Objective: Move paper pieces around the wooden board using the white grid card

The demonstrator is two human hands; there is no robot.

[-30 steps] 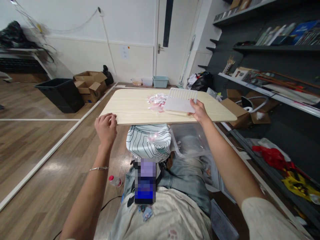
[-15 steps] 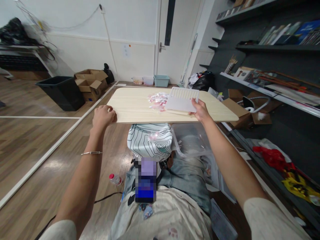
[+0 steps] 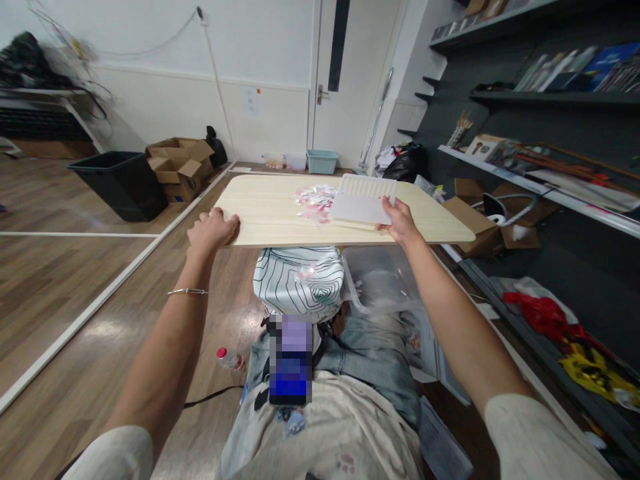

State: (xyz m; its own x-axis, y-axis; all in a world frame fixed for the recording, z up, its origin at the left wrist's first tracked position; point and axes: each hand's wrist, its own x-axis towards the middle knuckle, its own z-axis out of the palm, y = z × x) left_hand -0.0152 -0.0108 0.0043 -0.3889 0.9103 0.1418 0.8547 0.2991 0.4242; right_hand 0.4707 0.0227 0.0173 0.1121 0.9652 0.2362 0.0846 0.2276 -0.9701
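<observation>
My left hand (image 3: pixel 214 230) is at the near left corner of a pale wood-grain tabletop (image 3: pixel 265 223), with its fingers curled at the edge and its thumb over the surface. In my right hand (image 3: pixel 399 221) is a white plastic slotted tray (image 3: pixel 361 208), tilted with its slots toward the far side, thumb on its face. Its lower edge is close to the tabletop; I cannot tell whether they touch. Left of the tray lies a heap of small white and pink packets (image 3: pixel 316 201), too small to name exactly.
Below the tabletop are a patterned cloth-covered seat (image 3: pixel 295 280) and a clear plastic bin (image 3: pixel 377 283). A red-capped bottle (image 3: pixel 230 359) stands on the left floor. Further away are a black bin (image 3: pixel 120 183), cardboard boxes (image 3: pixel 180 163) and dark shelves (image 3: pixel 545 127) along the right.
My left hand has shifted slightly right along the tabletop's corner, its thumb now reaching further over the surface. My right hand and the slotted tray have barely moved.
</observation>
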